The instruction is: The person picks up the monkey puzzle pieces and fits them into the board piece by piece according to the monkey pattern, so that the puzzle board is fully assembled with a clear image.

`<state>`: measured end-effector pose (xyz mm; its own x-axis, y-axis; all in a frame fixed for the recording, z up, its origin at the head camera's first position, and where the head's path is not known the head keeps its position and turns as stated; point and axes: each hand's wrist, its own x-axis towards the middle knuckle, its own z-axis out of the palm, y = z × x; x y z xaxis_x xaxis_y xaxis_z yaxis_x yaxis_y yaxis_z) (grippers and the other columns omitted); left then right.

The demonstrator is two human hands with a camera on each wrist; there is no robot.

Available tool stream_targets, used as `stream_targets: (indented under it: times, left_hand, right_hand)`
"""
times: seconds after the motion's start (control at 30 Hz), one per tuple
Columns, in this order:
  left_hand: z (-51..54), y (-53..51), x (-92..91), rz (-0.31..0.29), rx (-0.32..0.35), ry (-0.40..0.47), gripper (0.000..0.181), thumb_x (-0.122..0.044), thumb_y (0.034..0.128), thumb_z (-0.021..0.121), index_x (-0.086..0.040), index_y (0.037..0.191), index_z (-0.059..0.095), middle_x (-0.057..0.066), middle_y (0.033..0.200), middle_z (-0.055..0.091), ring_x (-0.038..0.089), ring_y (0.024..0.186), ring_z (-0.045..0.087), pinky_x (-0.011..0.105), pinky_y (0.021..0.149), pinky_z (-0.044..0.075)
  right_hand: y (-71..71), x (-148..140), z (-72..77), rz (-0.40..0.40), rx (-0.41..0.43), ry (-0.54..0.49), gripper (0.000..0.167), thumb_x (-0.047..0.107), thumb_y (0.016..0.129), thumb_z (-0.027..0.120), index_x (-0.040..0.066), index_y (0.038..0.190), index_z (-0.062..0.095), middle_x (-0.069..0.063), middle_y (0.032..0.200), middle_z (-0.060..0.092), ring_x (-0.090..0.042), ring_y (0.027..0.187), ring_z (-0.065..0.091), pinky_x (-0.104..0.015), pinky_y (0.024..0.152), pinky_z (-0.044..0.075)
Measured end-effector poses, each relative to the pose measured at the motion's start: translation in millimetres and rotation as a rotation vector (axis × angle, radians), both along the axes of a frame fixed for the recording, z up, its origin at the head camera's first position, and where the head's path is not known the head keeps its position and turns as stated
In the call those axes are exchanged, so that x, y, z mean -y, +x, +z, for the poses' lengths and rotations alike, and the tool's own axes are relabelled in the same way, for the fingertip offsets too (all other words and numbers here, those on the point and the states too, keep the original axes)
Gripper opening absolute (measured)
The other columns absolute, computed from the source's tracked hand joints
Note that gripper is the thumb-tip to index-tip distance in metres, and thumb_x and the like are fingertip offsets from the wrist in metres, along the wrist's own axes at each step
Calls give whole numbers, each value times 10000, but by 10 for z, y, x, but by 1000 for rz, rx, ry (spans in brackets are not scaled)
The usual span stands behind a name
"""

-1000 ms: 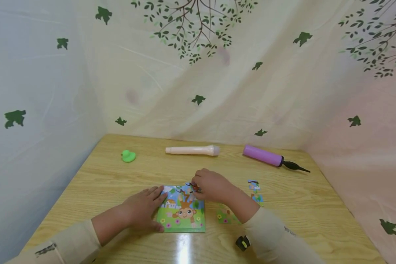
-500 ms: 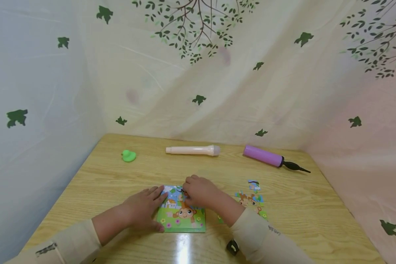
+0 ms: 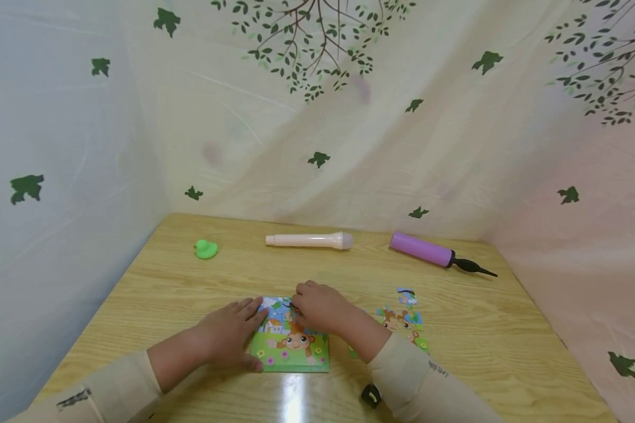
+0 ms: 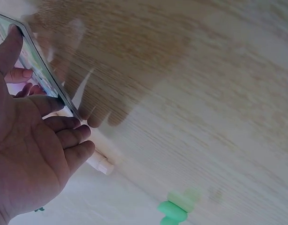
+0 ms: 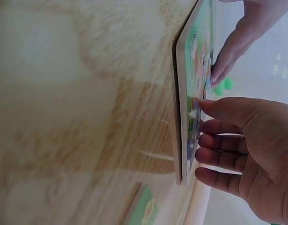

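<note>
While the left hand (image 3: 235, 332) lies along the left edge of the puzzle board (image 3: 295, 369), fingers spread and thumb by the near left corner, the right hand (image 3: 321, 305) has thumb and fingertips lowered toward the far edge; I cannot tell whether they pinch a piece. The board rests on the table (image 3: 487, 329), well apart from its far edge. Loose pieces (image 3: 397, 320) lie to the right of the board, partly hidden by the right sleeve (image 3: 404, 370).

To fit a piece there well, I would judge, the left hand should brace the board against skidding. Line up the tabs and printed lines with the neighbours first, then press straight down; sideways force could disturb joins that already look sound.
</note>
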<state>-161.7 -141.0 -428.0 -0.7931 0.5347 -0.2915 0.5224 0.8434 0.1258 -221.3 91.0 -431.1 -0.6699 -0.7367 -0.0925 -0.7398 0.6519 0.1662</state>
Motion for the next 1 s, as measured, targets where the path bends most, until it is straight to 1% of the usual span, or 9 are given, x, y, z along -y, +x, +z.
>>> stream_targets:
  times: [0.13,0.3,0.4,0.53,0.67,0.83,1.0]
  left_hand:
    - [9,0,-9,-3,-8,-18,1083,-782,755,597,-110,1548,294,135,1627,223,329,1493,226,477,1218,228]
    - [12,-23,-25,-7,-28,-31,1099,-792,737,604,-99,1540,314,138,1623,231,333,1496,214,497,1217,220]
    - [9,-50,-30,-24,-40,-25,1119,-796,724,612,-84,1535,319,117,1630,220,314,1503,199,486,1222,211]
    - [18,-79,-30,-55,-24,10,1135,-770,722,642,-47,1531,309,107,1633,213,304,1504,200,471,1222,221]
    - [29,-100,-29,-77,-1,41,1139,-744,721,668,-50,1540,286,129,1628,220,316,1501,205,477,1214,243]
    - [33,-132,-43,-93,14,35,1154,-753,703,671,-89,1554,265,112,1638,196,307,1508,185,478,1214,241]
    - [21,-172,-67,-88,34,30,1166,-755,678,689,-126,1561,260,88,1644,185,296,1509,184,478,1210,253]
  right_hand:
    - [5,-3,11,1,6,-9,205,363,994,573,195,1052,675,55,955,554,-101,807,453,-217,668,454]
    - [-6,-1,33,-11,57,-30,174,331,1000,571,214,1075,675,57,954,534,-98,815,442,-218,651,441]
    - [-24,2,42,-16,85,-32,164,337,994,583,226,1073,673,60,960,523,-101,817,431,-219,645,434]
    - [-59,12,40,-5,99,-42,108,332,968,630,235,994,669,64,938,521,-103,804,429,-214,632,419]
    - [-89,28,35,1,113,-48,88,324,950,658,239,930,655,71,911,521,-101,791,432,-213,629,408]
    - [-108,29,21,-12,138,-49,108,335,947,660,244,897,631,83,882,491,-102,778,419,-219,628,392]
    - [-107,6,26,7,140,-72,88,321,950,658,242,913,648,89,867,485,-94,762,418,-210,624,387]
